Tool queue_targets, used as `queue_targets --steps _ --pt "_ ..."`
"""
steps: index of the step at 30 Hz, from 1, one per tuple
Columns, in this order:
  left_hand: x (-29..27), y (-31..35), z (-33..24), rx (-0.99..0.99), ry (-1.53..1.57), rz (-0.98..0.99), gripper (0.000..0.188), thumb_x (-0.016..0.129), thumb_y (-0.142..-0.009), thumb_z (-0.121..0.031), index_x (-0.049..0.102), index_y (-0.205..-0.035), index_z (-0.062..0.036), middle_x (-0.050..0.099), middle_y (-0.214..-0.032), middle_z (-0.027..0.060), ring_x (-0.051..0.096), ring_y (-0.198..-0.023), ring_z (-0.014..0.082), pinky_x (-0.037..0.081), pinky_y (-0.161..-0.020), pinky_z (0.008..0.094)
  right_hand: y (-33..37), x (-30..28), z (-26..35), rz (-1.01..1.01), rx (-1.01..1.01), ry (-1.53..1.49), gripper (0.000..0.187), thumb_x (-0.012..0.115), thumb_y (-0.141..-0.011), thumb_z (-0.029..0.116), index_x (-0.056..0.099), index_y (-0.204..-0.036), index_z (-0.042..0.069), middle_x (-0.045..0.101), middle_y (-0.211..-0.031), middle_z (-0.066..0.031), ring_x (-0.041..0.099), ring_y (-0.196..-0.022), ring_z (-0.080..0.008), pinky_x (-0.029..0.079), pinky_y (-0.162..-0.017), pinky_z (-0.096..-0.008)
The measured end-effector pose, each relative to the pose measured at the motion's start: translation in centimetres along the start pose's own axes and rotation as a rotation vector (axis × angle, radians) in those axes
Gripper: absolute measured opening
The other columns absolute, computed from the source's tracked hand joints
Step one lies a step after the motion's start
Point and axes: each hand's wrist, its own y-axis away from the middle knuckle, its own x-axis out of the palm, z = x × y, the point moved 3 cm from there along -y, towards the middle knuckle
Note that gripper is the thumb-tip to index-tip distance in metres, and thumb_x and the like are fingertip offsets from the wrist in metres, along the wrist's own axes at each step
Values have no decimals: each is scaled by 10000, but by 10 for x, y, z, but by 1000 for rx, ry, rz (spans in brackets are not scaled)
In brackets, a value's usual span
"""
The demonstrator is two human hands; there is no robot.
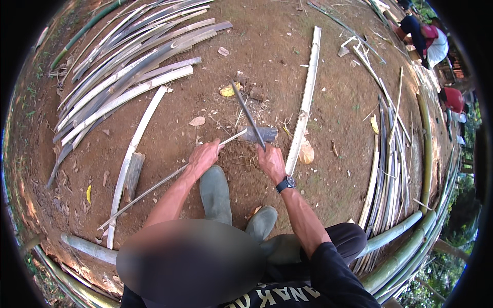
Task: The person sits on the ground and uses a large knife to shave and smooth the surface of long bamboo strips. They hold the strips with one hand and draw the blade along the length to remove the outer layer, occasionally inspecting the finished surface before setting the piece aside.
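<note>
My left hand (204,155) is closed around a thin bamboo strip (159,183). The strip slants from the lower left up to a tip by a short dark wooden block (268,134) lying on the soil. In my right hand (271,161) is the handle of a machete (247,114), its dark blade pointing up and to the left. The blade crosses over the block in this view; whether it touches the block I cannot tell. Pale shavings are scattered around the block. A watch (288,182) is on my right wrist, and my boots (214,192) stand just below my hands.
Many split bamboo slats (138,56) lie fanned out at the far left. Single slats flank me, one left (136,138) and one right (308,92). A bundle of thin strips (393,174) and green bamboo poles (400,256) lie at right. Another person (436,46) is at far right.
</note>
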Motion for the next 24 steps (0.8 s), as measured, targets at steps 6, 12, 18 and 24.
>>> queue_targets --steps 6,12,18,24 --pt "8 8 5 33 -6 -49 279 444 -955 -291 511 -939 -21 602 -676 241 597 -626 431 446 -543 519 3 2 -9 85 -43 54 367 528 -890 245 595 -722 -76 537 -639 -306 578 -635 -444 446 -552 -485" --pt "-1 2 0 -24 -18 11 293 422 -962 -306 490 -906 -26 602 -674 220 613 -630 397 462 -556 513 0 -7 9 -9 20 -79 414 521 -903 292 581 -724 -76 507 -589 -290 531 -547 -424 419 -521 -469" --pt "6 7 2 18 34 -19 252 454 -950 -268 492 -931 -20 585 -645 236 583 -609 431 422 -537 525 11 7 -21 184 59 71 447 516 -894 289 563 -657 -87 510 -617 -313 555 -607 -459 434 -556 -493" --pt "6 -2 8 46 1 -62 259 447 -952 -279 494 -938 -25 589 -650 231 587 -614 428 432 -543 519 -1 -13 14 18 78 -124 393 507 -905 283 579 -769 -79 527 -644 -303 553 -633 -458 431 -563 -491"
